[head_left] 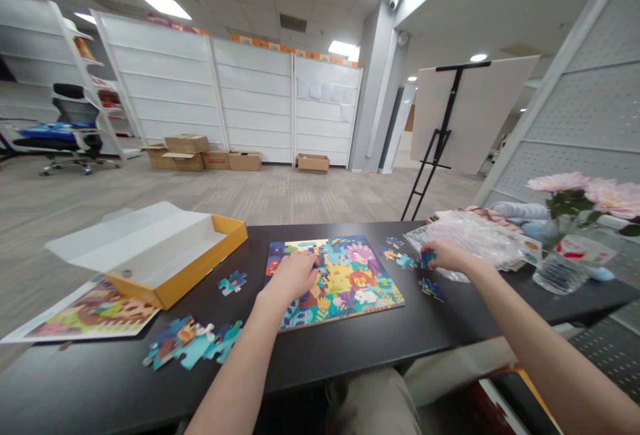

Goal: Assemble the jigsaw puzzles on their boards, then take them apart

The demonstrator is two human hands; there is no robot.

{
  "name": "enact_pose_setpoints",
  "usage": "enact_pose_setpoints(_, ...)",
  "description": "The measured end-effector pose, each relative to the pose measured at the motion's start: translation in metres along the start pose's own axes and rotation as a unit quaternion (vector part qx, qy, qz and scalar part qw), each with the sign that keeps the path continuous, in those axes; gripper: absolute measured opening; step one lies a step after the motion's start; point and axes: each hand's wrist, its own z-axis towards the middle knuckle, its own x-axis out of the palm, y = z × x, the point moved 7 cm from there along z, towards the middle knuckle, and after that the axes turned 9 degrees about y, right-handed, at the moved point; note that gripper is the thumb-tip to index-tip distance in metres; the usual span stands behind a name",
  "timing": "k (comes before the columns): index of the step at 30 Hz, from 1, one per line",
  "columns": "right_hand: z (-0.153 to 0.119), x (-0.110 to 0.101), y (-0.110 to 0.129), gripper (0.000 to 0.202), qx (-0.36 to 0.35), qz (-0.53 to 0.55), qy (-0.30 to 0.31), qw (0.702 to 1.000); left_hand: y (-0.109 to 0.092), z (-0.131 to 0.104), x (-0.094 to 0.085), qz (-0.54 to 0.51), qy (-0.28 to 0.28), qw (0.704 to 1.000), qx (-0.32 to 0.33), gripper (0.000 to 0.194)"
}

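A colourful jigsaw puzzle (363, 278) with animals and plants lies in its board on the dark table, much of it filled with pieces. My left hand (296, 274) rests on the left part of the puzzle, fingers laid over its surface; the spot beneath them is hidden. To the right of the board, my right hand (444, 255) pinches a dark blue puzzle piece (428, 259), tilted up off the table. Near it lie a loose dark piece (431, 290) and several loose pieces (400, 259). More loose pieces (193, 342) are heaped at front left, with joined-looking pieces (232, 282) left of the board.
At left stands an open yellow box (200, 258) beside a printed picture sheet (95, 315). Clear plastic bags (470, 238) lie at the back right, near a glass vase (560, 272) with pink flowers. An easel (445, 128) stands behind the table (350, 345).
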Motion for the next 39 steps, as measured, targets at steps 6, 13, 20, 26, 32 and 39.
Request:
enact_pose_setpoints(6, 0.009, -0.029, 0.031, 0.038, -0.080, 0.201, 0.021, 0.976, 0.000, -0.001, 0.000, -0.004, 0.000, 1.000, -0.003, 0.021)
enact_pose_setpoints(13, 0.044, -0.052, 0.149, 0.047, -0.229, 0.262, 0.085, 0.934, 0.001, -0.003, -0.002, -0.012, -0.005, 1.000, -0.004, 0.024)
enact_pose_setpoints(20, 0.079, -0.055, 0.255, 0.031, -0.315, 0.194, 0.096, 0.924, 0.005, -0.002, -0.005, -0.018, -0.006, 1.000, -0.008, 0.026)
enact_pose_setpoints(26, 0.104, -0.049, 0.291, 0.029, -0.331, 0.142, 0.102, 0.927, 0.008, -0.003, -0.003, -0.051, -0.002, 0.999, -0.001, 0.027)
enact_pose_setpoints(32, 0.122, -0.041, 0.288, 0.029, -0.322, 0.105, 0.089, 0.937, 0.010, -0.003, 0.000, -0.049, 0.005, 0.999, 0.002, 0.031)
enact_pose_setpoints(39, 0.128, -0.032, 0.289, 0.027, -0.327, 0.130, 0.104, 0.930, 0.006, -0.002, -0.008, -0.043, -0.005, 0.999, -0.001, 0.028)
